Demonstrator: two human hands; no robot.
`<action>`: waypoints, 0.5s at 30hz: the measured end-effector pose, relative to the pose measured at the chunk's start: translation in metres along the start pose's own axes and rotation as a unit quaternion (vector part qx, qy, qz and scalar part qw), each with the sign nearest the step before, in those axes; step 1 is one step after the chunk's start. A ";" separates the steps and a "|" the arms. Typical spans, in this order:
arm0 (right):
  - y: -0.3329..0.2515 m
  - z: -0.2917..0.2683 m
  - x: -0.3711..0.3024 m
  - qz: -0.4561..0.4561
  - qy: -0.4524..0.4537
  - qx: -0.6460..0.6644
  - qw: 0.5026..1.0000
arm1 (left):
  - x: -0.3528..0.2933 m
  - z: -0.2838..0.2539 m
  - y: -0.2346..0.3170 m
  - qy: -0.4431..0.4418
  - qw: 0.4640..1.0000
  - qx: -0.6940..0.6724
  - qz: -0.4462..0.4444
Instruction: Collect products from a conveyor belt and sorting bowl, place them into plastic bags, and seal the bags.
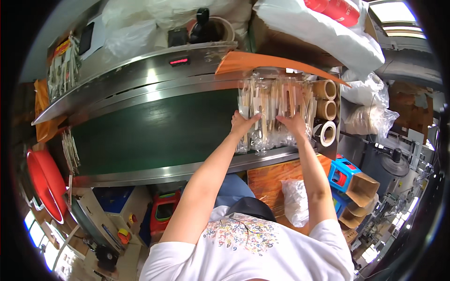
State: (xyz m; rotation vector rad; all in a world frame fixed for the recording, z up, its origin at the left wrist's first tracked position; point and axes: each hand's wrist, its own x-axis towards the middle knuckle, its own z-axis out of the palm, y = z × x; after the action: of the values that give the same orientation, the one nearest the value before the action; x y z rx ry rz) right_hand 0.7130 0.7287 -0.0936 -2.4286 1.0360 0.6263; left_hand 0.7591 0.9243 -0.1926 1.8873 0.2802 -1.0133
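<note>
A row of clear plastic packets of pale, thin sticks point(268, 105) stands packed at the right end of a long dark green belt. My left hand point(242, 123) is at the left end of this row, its thumb stretched across the front of the packets and its fingers round the outer side. Further right, my right hand point(294, 124) grips more of the packets, thumb toward the left and fingers partly hidden among the plastic. Both forearms reach forward over the metal edge. What exactly the sticks are is too small to tell.
The green belt point(154, 126) runs left between metal rails. Cardboard rolls point(326, 110) stack right of the packets, under an orange curved strip point(276, 65). Further packets point(64, 68) lie at far left, near a red basin point(46, 185). A wooden board point(267, 180) lies near me.
</note>
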 end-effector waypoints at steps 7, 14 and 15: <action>0.005 0.027 -0.006 -0.029 0.019 0.244 0.969 | -0.004 0.000 0.029 -0.045 0.997 0.012 -0.063; -0.084 0.080 -0.052 -0.092 -0.086 0.339 0.932 | -0.018 -0.069 -0.041 -0.092 0.935 -0.338 -0.050; -0.068 0.113 -0.043 -0.096 -0.052 0.306 0.946 | -0.046 -0.098 -0.003 -0.111 0.935 -0.333 -0.057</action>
State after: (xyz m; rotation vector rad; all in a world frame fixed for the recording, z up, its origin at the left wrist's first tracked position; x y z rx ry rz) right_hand 0.7103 0.8566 -0.1470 -1.8938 0.7870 0.2990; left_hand 0.7796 1.0162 -0.1393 1.1447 0.5290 -1.0325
